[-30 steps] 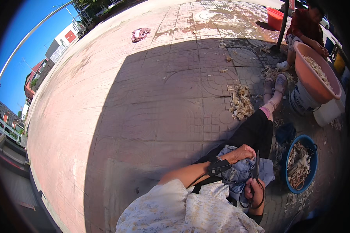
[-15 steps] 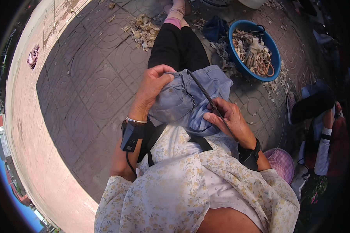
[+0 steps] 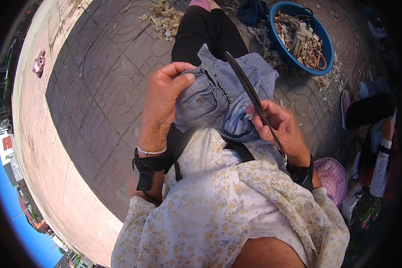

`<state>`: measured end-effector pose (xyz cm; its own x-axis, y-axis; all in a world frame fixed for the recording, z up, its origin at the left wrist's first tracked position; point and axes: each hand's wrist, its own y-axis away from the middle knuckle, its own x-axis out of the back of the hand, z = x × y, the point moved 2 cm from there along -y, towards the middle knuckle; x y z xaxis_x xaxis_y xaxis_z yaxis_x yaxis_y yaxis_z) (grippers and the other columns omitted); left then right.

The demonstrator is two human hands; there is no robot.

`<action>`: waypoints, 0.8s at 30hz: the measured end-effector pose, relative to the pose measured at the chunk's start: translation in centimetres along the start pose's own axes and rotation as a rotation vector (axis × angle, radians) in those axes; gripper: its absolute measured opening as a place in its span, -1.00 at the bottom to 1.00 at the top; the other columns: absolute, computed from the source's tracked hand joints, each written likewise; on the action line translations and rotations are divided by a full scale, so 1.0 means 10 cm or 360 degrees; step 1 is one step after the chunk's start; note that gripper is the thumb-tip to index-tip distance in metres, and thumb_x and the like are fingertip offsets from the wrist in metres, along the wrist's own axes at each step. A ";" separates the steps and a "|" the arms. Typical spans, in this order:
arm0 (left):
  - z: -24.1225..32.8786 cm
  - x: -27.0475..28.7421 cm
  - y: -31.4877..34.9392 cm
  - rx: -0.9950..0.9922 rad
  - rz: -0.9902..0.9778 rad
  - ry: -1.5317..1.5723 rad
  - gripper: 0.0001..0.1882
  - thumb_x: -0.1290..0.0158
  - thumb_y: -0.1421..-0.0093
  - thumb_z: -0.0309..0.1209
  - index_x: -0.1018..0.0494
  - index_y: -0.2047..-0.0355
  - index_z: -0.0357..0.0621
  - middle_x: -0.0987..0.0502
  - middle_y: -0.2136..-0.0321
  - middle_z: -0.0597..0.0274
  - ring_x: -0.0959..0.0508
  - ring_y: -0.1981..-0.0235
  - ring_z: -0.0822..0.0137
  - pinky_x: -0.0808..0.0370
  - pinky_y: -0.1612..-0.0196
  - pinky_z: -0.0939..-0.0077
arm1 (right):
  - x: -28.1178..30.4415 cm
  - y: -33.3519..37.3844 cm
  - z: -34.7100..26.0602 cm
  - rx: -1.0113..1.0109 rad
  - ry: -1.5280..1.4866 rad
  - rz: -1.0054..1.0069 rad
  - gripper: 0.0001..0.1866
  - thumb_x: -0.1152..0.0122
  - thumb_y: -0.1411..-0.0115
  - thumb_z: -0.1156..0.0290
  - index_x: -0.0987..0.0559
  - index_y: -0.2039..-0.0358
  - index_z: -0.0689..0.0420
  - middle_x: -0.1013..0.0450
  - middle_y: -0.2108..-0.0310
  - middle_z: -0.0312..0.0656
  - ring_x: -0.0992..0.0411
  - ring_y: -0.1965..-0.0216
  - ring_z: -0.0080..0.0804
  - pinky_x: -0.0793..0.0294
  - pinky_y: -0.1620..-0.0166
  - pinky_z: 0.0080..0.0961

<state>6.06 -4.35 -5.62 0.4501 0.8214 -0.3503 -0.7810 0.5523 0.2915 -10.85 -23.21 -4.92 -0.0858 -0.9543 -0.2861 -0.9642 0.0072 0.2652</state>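
Note:
A light blue denim garment (image 3: 201, 99) lies across my lap, with a dark beaded-looking line down its middle. My left hand (image 3: 167, 96) is closed on its upper left edge, thumb over fingers. Held in my right hand (image 3: 279, 125) is a long, slim, dark blade-like tool (image 3: 245, 85), pointing up and away to the left. Its exact kind is unclear. The tool's upper part stands over the cloth, and my right fingers curl round its lower part, beside the garment's right side.
A blue basin (image 3: 329, 53) of pale scraps with a pale glove on top stands ahead right. Similar scraps (image 3: 165, 20) are scattered on the paving. Dark blue cloth (image 3: 253, 11) lies beside the basin. Another person's leg (image 3: 370, 111) is at the right, near a pink checked hat (image 3: 331, 178).
The tool has lifted off the denim and now stands more upright. A flap of the garment's top edge has risen beside my left hand. The whole view has shifted slightly.

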 end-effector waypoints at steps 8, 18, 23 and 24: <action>-0.08 -0.04 0.01 0.0088 -0.0094 0.0401 -0.83 -0.04 -0.08 -0.59 -0.47 0.28 -0.33 -0.56 0.35 0.22 -0.53 0.36 0.50 -0.45 0.19 0.67 | -0.04 0.04 -0.08 0.0080 0.0265 -0.0018 -0.44 -0.39 -0.03 0.20 -0.41 0.06 0.26 -0.21 0.49 -0.46 -0.17 0.44 -0.73 -0.13 0.39 -0.74; -0.12 -0.05 0.03 0.0072 -0.0143 0.0410 -0.82 -0.10 -0.06 -0.62 -0.47 0.28 -0.32 -0.56 0.37 0.22 -0.53 0.37 0.49 -0.48 0.20 0.62 | -0.09 0.05 -0.16 0.0014 0.0085 -0.0151 -0.45 -0.28 -0.12 0.07 -0.42 0.06 0.24 -0.25 0.42 -0.44 -0.20 0.41 -0.73 -0.19 0.33 -0.76; -0.11 -0.07 0.05 0.0026 -0.0103 0.0321 -0.82 -0.13 -0.05 -0.62 -0.47 0.29 -0.33 -0.56 0.38 0.22 -0.53 0.39 0.50 -0.49 0.23 0.64 | -0.16 0.07 -0.20 -0.0144 0.0063 -0.0189 -0.49 -0.15 -0.20 0.03 -0.42 0.07 0.24 -0.25 0.43 -0.45 -0.20 0.42 -0.73 -0.20 0.33 -0.77; -0.11 -0.08 0.06 0.0021 -0.0096 0.0325 -0.83 -0.13 -0.05 -0.62 -0.47 0.29 -0.33 -0.56 0.38 0.22 -0.53 0.39 0.51 -0.49 0.23 0.65 | -0.18 0.07 -0.17 -0.0146 0.0059 -0.0208 -0.49 -0.13 -0.22 0.02 -0.42 0.08 0.23 -0.25 0.44 -0.45 -0.20 0.44 -0.74 -0.19 0.36 -0.78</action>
<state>4.79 -4.83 -6.18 0.3977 0.7417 -0.5401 -0.7490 0.6024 0.2759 -10.98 -22.02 -2.64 0.0496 -0.9558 -0.2897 -0.9393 -0.1432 0.3118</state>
